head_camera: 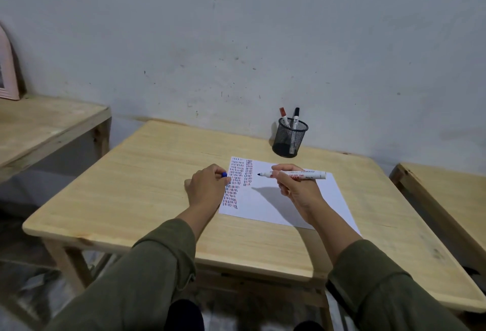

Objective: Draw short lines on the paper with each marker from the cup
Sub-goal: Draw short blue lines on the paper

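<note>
I'm seeing L hand [207, 186] pinching a blue cap [224, 174] at the paper [265, 199] edge on the bench [147, 188]; R hand [294, 186] is gripping an uncapped marker [294, 174] above the sheet, w/ the cup [289, 136] behind holding two more.

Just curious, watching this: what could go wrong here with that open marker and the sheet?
The uncapped marker in the right hand hovers above the paper; its tip could smear the drawn lines. The blue cap in the left hand might slip away. Nothing pins the paper, so it may slide.
</note>
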Tool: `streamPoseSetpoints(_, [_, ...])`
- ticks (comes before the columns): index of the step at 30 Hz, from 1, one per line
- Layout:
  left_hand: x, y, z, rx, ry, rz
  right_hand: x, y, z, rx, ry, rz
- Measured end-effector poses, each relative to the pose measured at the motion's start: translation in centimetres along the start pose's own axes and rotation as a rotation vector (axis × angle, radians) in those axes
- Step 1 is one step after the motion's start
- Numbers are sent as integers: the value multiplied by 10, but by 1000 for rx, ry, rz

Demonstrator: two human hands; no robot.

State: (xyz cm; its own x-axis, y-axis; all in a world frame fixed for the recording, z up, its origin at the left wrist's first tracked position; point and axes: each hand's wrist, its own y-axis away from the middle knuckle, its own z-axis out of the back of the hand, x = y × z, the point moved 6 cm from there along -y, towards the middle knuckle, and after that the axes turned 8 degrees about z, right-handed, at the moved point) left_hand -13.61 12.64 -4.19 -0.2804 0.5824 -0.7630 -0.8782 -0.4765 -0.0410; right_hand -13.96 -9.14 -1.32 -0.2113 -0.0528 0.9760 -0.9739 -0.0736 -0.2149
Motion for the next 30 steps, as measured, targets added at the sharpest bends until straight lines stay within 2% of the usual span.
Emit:
streamPoseSetpoints(7, [6, -3, -4, 33, -53, -36, -11, -6, -6, 17, -4, -47])
streamPoseSetpoints(12, [16, -1, 4, 28, -281, -51, -18, -9, -5, -7, 64, -69])
streamPoseSetpoints(15, [18, 4, 7, 16, -339, -91, -19, -12, -6, -44, 87, -64])
streamPoseSetpoints(20, [17, 6, 6, 19, -333, -106, -31, -11, -7, -88, 110, -92])
streamPoseSetpoints(30, [20, 4, 6, 21, -312, -101, -39, -15, -7, -53, 239, -40])
